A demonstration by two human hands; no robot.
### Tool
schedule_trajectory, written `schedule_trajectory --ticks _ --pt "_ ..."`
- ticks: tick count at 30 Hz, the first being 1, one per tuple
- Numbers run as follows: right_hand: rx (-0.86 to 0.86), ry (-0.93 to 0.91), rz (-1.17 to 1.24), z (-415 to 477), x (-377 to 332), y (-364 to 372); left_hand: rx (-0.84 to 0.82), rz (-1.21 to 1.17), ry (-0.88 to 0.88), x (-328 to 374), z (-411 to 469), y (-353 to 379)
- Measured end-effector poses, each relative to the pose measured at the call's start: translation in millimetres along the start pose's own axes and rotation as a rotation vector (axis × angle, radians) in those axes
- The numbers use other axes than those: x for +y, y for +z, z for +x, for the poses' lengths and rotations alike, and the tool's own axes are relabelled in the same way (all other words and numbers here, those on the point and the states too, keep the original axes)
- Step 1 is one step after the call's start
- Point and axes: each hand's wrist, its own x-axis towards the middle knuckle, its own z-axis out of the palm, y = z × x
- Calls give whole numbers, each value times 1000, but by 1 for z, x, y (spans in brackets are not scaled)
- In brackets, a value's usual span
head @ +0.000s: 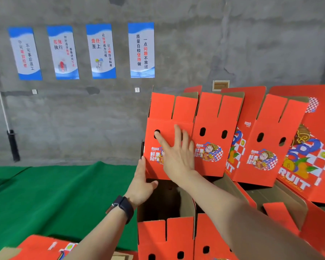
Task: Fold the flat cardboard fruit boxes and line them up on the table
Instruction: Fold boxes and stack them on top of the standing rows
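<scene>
Stretching away left of both grips is the green surface [64,194]. The left grip [142,182], released with fingers straight, is touching the left edge of the upper box [163,109]. The right grip [176,152], released and spread flat, is pressing that box's front. Just right of it, folded boxes [214,117] are leaning in a row.

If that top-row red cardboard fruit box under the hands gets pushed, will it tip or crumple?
Probably light: the red cardboard fruit box is thin-walled and open-topped. It may tip easily, standing tall and tilted on the lower row of boxes. Its face looks fairly stiff: flat under the open right hand.
</scene>
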Motion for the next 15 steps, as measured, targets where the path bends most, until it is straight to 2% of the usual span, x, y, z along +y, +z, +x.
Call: schedule_trajectory --ticks 3,7,11,15 --pt "-128 -173 -40 -2 -4 4 -10 20 -15 0 -1 -2" --pt "-280 -118 0 -6 -14 -2 -2 66 -32 0 -6 -9" --pt "-264 -142 55 -22 -30 -26 25 156 -27 5 -25 -32" --pt "-215 -239 271 -69 -60 -41 2 336 -40 -14 -77 -70"
